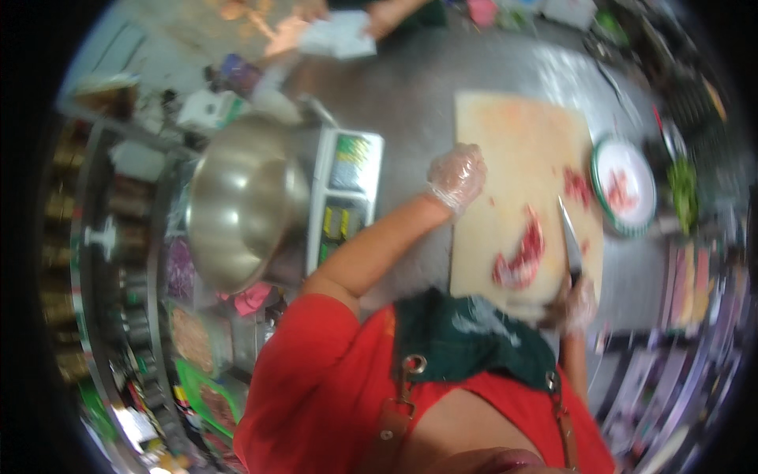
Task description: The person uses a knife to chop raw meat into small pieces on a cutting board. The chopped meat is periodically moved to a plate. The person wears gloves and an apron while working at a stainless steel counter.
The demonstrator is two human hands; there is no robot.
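Observation:
My left hand [457,176], in a clear plastic glove, is over the left edge of a pale cutting board [503,136]. Its fingers look curled into a fist, and nothing shows in it. My right hand [575,305], also gloved, grips the dark handle of a kitchen knife [569,237] near the board's lower right. The blade points away from me over the board. A curved piece of raw red meat [526,252] with pale fat lies left of the knife. Small cut meat bits [576,186] lie by the board's right edge.
A green-rimmed white bowl [623,183] with meat pieces stands right of the board. On the left are a digital scale [346,195] and a large steel bowl [243,201]. Another person's hands [379,21] hold something white across the steel table [414,77]. Green vegetables [682,192] lie far right.

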